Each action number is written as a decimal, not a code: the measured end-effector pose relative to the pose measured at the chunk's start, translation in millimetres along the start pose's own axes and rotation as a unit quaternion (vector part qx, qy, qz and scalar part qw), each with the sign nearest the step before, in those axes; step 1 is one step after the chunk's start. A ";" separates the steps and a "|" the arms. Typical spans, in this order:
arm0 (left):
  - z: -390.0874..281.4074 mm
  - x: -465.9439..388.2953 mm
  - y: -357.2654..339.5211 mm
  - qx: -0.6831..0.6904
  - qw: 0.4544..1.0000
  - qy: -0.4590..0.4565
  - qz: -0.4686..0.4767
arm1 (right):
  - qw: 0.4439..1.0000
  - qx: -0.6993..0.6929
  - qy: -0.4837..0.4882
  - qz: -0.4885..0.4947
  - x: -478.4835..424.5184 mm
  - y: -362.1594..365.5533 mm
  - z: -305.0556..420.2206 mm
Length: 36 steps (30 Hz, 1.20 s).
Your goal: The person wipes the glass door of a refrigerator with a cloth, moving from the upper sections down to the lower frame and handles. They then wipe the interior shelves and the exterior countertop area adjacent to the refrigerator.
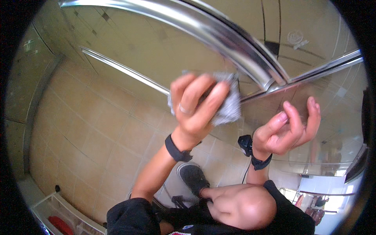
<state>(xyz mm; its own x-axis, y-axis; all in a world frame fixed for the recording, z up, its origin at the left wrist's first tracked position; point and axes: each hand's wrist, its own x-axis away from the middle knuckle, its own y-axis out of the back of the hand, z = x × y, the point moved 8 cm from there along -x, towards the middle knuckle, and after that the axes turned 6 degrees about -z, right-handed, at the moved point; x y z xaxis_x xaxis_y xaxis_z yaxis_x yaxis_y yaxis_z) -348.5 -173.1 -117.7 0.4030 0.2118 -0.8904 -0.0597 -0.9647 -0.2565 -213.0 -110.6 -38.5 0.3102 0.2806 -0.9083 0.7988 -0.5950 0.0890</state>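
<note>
My left hand [195,107], with a ring and a black wristband, is closed over a folded grey-white cloth [230,108] at the lower edge of a glossy tan panel [132,44]. A bright metal trim strip [126,70] runs up to the cloth from the left. Above is a broad, curved chrome bar [202,26], its lower end near a seam right of the cloth. My right hand [288,129], empty with loosely curled fingers, is turned palm up before the glossy surface on the right. Its wrist bears a black strap with a small black device [245,144] and a cable.
Tan floor tiles [97,117] spread below and left of the panel. My bent knee [252,208] and dark shoe [192,176] are close beneath my hands. A white-framed rack [70,211] with something red inside stands at the lower left. Another metal trim [326,67] crosses the right side.
</note>
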 end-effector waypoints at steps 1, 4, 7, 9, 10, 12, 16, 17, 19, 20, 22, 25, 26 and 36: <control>-5.8 -16.5 -3.2 0.006 1.000 -0.027 -0.011 | 1.000 -0.010 -0.001 -0.004 0.0 -1.2 1.0; -15.5 -11.5 -5.3 -0.022 0.996 -0.089 -0.002 | 0.999 -0.026 0.004 -0.028 -3.8 -3.0 0.1; -10.5 31.1 -2.5 -0.012 0.991 -0.114 0.074 | 1.000 -0.008 0.008 -0.015 -4.7 -2.7 0.5; -7.7 36.2 1.3 -0.014 0.995 -0.067 0.078 | 1.000 0.000 0.000 -0.003 -3.6 -1.9 -0.7; -7.8 32.5 -0.8 -0.008 0.996 -0.058 0.068 | 1.000 -0.001 -0.002 0.001 -3.4 -2.2 -1.4; -8.6 20.7 -5.0 -0.003 0.998 -0.035 0.054 | 1.000 -0.014 0.002 -0.003 -1.9 -3.7 -2.7; -15.8 8.0 -9.5 -0.008 0.999 -0.035 0.015 | 0.999 -0.027 -0.008 -0.022 -5.5 -5.4 0.2; -17.7 17.7 -7.8 -0.005 0.999 -0.045 0.029 | 0.999 -0.029 -0.007 -0.020 -4.5 -4.9 0.9; -12.2 32.6 -2.5 -0.009 0.998 -0.044 0.044 | 0.999 -0.034 -0.007 -0.027 -5.8 -4.3 0.9; -12.6 34.6 -1.4 -0.012 0.998 -0.033 0.049 | 0.999 -0.030 -0.008 -0.021 -6.1 -3.8 0.8; -13.4 30.8 -1.7 -0.012 0.998 -0.006 0.062 | 1.000 -0.016 -0.008 -0.004 -4.2 -1.6 1.4; -20.6 1.7 -7.7 -0.015 0.999 0.019 0.044 | 1.000 -0.012 -0.008 -0.004 -5.7 -3.4 0.7; -21.6 -3.1 -8.9 -0.018 1.000 0.006 0.012 | 1.000 -0.020 -0.014 -0.004 -4.3 -3.0 1.9; -13.7 -4.1 -11.1 0.014 0.993 0.113 0.033 | 0.999 -0.034 -0.027 -0.003 -4.6 -4.7 2.7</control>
<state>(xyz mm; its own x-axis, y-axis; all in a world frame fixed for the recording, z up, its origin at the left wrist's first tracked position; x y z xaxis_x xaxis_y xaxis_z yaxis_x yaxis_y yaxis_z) -337.0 -165.4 -106.0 0.5920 0.1040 -0.7992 -0.1177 -0.9699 -0.2134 -219.6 -111.1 -35.8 0.2794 0.2415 -0.9293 0.8343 -0.5401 0.1104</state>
